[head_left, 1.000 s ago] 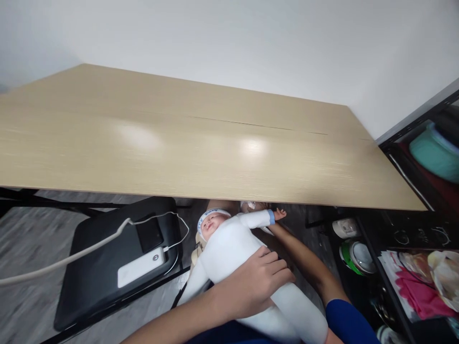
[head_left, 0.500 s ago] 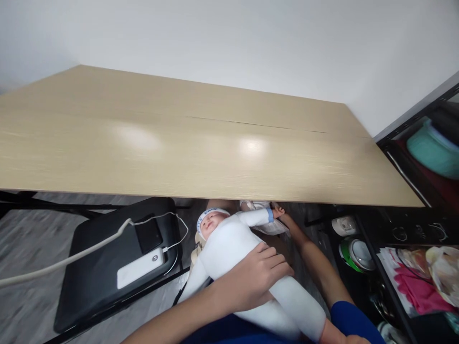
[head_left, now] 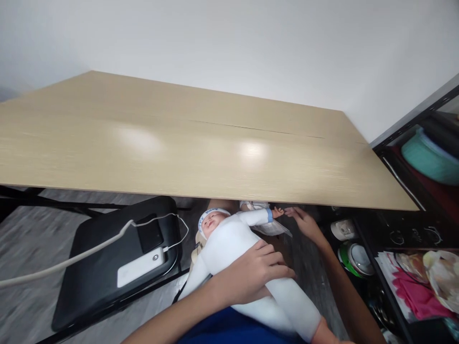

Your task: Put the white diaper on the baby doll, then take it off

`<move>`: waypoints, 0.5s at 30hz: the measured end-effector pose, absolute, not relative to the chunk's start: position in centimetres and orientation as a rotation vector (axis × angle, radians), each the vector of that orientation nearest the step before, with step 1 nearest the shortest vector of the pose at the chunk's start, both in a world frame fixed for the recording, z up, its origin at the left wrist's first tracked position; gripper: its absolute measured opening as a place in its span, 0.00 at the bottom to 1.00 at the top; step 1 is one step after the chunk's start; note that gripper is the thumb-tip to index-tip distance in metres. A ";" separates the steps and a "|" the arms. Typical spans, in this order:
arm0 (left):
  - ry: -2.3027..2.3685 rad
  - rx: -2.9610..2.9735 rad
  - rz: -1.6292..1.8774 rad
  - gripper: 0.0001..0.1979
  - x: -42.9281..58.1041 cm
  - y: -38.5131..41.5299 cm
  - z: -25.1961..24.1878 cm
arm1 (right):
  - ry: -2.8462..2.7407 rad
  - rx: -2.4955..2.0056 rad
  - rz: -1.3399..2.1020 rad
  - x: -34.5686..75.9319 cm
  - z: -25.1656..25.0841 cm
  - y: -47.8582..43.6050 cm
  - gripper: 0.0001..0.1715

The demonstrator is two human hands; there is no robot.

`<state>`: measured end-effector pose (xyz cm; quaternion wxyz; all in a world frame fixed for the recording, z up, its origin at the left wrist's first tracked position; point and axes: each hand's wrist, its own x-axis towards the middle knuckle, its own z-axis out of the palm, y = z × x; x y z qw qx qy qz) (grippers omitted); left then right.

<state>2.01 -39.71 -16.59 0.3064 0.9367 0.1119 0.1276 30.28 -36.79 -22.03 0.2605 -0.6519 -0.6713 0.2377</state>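
Doll (head_left: pixel 229 246): lying on its back across the lap (head_left: pixel 225 327), below the front edge of the table (head_left: pixel 201 162); head toward the upper left, feet toward the lower right
Left hand (head_left: pixel 263 266): laid over the doll's hip, gripping it with bent fingers
Right hand (head_left: pixel 303 224): stretched out beside the doll's small hand, loosely open, seemingly with nothing inside; touching or only near, not possible to tell
Packet (head_left: pixel 274 229): just beyond the doll's outstretched arm
Risk of slipping: perhaps a slide off the lap; cause, firm hold from one hand only
Risk of knocking: perhaps a bump against the table; cause, little room below its edge
Risk of pulling: perhaps a fall of the power bank (head_left: pixel 138 270) from the chair (head_left: pixel 100 253); cause, an arm caught in the cable (head_left: pixel 71 263)
Headband (head_left: pixel 215 210): blue letters, probably "Baby" at the end; beginning curved away
Containers (head_left: pixel 344 230): no readable brand
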 end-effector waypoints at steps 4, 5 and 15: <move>0.310 2.463 0.337 0.20 2.3 -39.8 -17.2 | -1.987 -1.522 0.689 26.9 -18.4 -37.8 0.21; 0.313 2.457 0.333 0.20 2.4 -39.9 -17.1 | -2.057 -1.480 0.679 25.6 -17.9 -37.4 0.24; 0.871 2.221 0.789 0.16 -5.1 -42.5 -15.9 | -2.562 -1.539 0.742 18.4 -20.6 -30.9 0.17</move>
